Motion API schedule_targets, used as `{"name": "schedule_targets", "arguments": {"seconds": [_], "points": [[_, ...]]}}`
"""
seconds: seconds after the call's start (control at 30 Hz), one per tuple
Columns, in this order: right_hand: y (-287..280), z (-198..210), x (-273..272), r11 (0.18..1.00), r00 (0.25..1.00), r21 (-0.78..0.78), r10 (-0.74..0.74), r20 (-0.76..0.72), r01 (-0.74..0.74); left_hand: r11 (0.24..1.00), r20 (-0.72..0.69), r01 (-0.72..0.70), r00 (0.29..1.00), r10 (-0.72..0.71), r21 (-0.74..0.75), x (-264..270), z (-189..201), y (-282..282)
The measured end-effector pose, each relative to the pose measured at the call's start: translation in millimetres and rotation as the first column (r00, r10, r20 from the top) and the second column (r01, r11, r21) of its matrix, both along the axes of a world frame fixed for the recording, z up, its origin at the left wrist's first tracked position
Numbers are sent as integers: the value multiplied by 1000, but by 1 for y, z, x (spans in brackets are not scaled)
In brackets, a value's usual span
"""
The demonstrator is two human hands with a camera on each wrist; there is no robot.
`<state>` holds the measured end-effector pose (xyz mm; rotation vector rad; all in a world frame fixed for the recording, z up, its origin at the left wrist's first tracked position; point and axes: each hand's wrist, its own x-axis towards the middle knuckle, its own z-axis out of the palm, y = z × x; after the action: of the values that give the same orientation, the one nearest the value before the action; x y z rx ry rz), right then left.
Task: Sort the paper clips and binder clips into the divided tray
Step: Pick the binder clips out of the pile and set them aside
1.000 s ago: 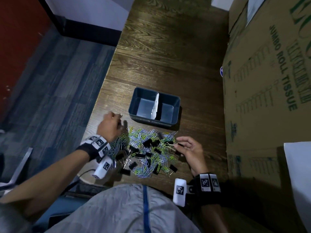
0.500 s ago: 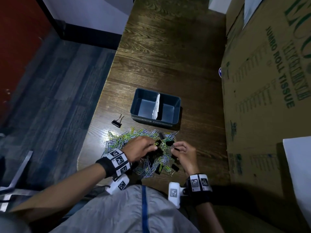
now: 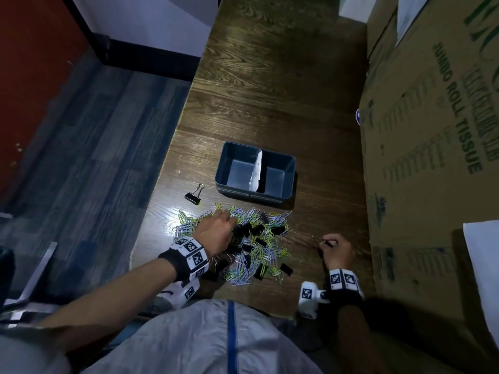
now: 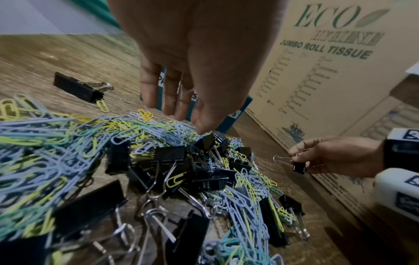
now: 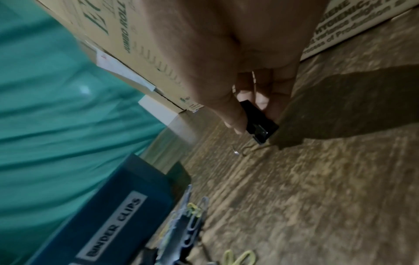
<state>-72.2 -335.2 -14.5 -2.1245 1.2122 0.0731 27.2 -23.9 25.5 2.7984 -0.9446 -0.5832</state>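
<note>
Sorting has barely begun, as far as I can judge: both compartments of the divided tray (image 3: 288, 176) look bare, split by a white divider (image 3: 256, 171), and a label on its near wall reads BINDER CLIPS in the right wrist view. Nearly everything sits in the mixed pile (image 3: 251, 244) of coloured paper clips and black binder clips on the table (image 3: 270, 90), just near of the tray. One stray binder clip (image 3: 194, 195) lies alone left of the tray. My left hand (image 3: 214, 232) reaches into the pile, fingers relaxed, gripping nothing I can see. My right hand (image 3: 336, 251), right of the pile, pinches a small binder clip (image 4: 299, 167).
</note>
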Motion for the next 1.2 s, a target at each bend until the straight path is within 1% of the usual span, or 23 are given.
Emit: {"name": "schedule_targets", "arguments": {"seconds": [0.07, 0.13, 0.2, 0.23, 0.3, 0.37, 0.4, 0.43, 0.47, 0.53, 0.67, 0.77, 0.87, 0.97, 1.07, 1.1, 1.2], "points": [[-5, -3, 1, 999, 999, -34, 31, -14, -31, 999, -6, 45, 999, -45, 0, 5, -2, -12], [-3, -3, 3, 988, 995, -124, 88, -44, -93, 996, -20, 93, 995, -93, -10, 10, -5, -28], [12, -1, 8, 947, 974, -238, 191, -122, -215, 990, -50, 139, 989, -140, -20, 16, -11, -46], [22, 1, 10, 924, 957, -257, 252, -144, -282, 987, -61, 158, 985, -159, -25, 19, -14, -54], [47, 1, 14, 884, 910, -214, 403, -100, -416, 980, -77, 197, 977, -197, -14, 24, -20, -68], [70, -5, 16, 805, 822, -181, 569, -31, -565, 972, -91, 233, 969, -230, 19, 25, -25, -77], [80, -8, 16, 761, 778, -188, 628, -32, -621, 970, -97, 241, 967, -237, 39, 25, -27, -79], [88, -11, 17, 731, 751, -198, 659, -47, -654, 969, -101, 242, 967, -235, 57, 24, -29, -81], [94, -13, 18, 715, 741, -216, 669, -67, -665, 971, -93, 232, 970, -226, 57, 23, -30, -81], [103, -14, 21, 714, 751, -251, 653, -99, -654, 982, -87, 185, 980, -180, 48, 20, -34, -83], [106, -16, 23, 717, 765, -277, 629, -137, -640, 998, -146, 59, 988, -58, -2, 18, -39, -83], [104, -19, 22, 723, 768, -265, 622, -152, -638, 996, -179, 45, 982, -58, -74, 16, -39, -81], [101, -19, 19, 734, 777, -260, 610, -152, -627, 985, -158, 20, 986, -48, -172, 11, -31, -78], [97, -19, 17, 761, 790, -225, 607, -81, -608, 957, -99, -39, 995, 10, -288, 6, -26, -71], [95, -17, 15, 755, 778, -214, 627, -41, -619, 884, -67, -113, 993, 93, -453, 2, -18, -60], [95, -15, 15, 754, 777, -218, 629, -28, -619, 864, -65, -138, 990, 122, -484, 1, -13, -56], [96, -9, 13, 760, 782, -252, 623, 19, -599, 834, -90, -245, 969, 231, -495, 3, -5, -35]]}}
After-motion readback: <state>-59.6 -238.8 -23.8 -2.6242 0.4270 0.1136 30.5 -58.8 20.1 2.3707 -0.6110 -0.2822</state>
